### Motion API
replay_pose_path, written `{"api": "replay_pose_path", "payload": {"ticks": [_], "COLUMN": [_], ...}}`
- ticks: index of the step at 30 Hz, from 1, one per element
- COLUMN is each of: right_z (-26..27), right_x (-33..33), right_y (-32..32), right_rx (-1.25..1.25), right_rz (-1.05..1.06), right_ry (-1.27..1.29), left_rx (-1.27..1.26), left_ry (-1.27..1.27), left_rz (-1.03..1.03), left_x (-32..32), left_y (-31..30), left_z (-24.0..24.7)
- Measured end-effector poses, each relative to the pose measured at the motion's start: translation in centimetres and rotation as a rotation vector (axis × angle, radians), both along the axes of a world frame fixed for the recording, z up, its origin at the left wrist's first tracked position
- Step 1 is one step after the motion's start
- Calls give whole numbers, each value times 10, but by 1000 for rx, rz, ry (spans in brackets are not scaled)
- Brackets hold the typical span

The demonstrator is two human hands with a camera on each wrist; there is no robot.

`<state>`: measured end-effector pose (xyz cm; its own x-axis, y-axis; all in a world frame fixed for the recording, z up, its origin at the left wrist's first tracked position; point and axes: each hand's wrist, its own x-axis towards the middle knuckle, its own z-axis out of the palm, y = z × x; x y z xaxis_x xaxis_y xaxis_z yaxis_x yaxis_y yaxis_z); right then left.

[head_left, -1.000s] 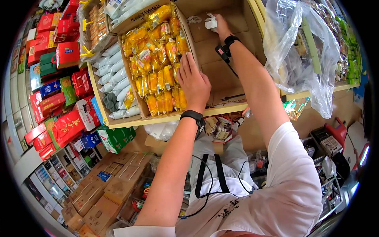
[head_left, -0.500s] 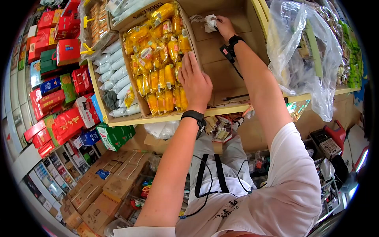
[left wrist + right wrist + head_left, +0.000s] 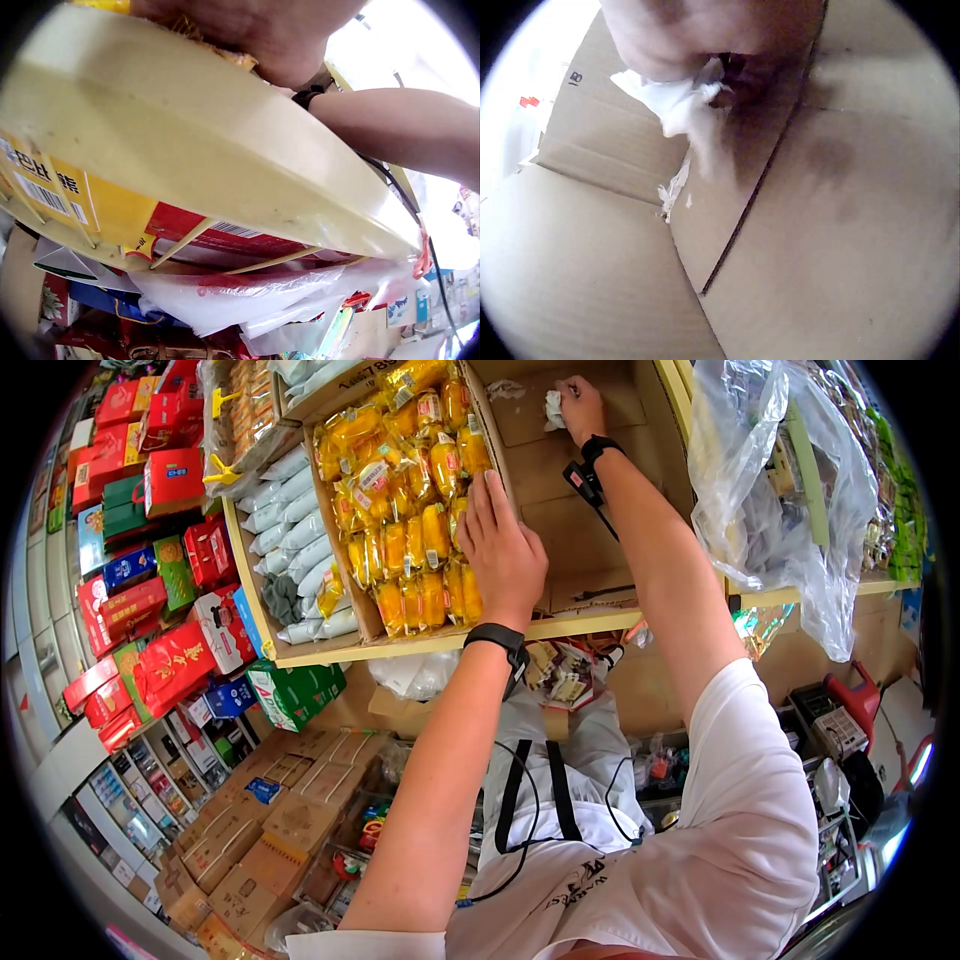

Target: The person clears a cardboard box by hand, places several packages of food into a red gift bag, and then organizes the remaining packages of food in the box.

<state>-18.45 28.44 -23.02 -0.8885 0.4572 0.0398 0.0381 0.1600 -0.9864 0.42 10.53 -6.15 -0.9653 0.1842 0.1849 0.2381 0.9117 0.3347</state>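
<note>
In the head view my right hand is inside a cardboard carton, its curled fingers gripping a crumpled white tissue. The right wrist view has the tissue hanging below the fist, close over the carton's floor. Torn white scraps lie in a corner of that carton. My left hand rests with fingers extended along the carton wall, beside yellow wrapped snack packs. Only the heel of the left hand shows in the left wrist view, above a cream-coloured rail.
Grey-white sachets fill the section to the left. A clear plastic bag hangs over the rail at right. A dark thin strip lies near the carton's front edge. Red gift boxes are stacked farther left.
My right hand has shifted to the right and farther in, taking the tissue away from the scraps. The tissue appears more bunched up. The left hand keeps its place on the carton wall.
</note>
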Motion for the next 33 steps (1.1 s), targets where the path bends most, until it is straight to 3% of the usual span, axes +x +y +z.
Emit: {"api": "replay_pose_path", "payload": {"ticks": [5, 9, 12, 14, 15, 17, 21, 24, 28, 30, 33], "right_z": [-11, 4, 5, 22, 24, 31, 59, 63, 46, 42, 8], "right_x": [0, 2, 2, 19, 27, 39, 77, 73, 38, 13, -29], "right_y": [-3, -6, -9, -5, -5, -8, -14, -13, -16, -22, -43], "right_rx": [138, 198, 398, 725, 732, 918, 1115, 1000, 845, 637, 663], "right_rz": [23, 51, 18, 305, 303, 595, 628, 794, 639, 113, 48], "right_ry": [105, 27, 173, -6, -13, -108, -109, -297, -227, -43, -157], "left_rx": [9, 9, 9, 10, 6, 14, 24, 39, 35, 50, 49], "left_ry": [13, 11, 23, 12, 8, -4, -19, -35, -45, -47, -61], "left_rz": [-3, 3, -3, 1, 5, 6, 6, 11, 14, 0, 3], "left_x": [-1, 0, 0, 0, 0, 0, -1, -2, -1, -1, -1], "left_y": [0, 0, 0, 1, 0, 0, 1, 1, 1, 1, 0], "left_z": [-1, -1, -2, -3, -3, -1, 4, 4, 5, 6, 5]}}
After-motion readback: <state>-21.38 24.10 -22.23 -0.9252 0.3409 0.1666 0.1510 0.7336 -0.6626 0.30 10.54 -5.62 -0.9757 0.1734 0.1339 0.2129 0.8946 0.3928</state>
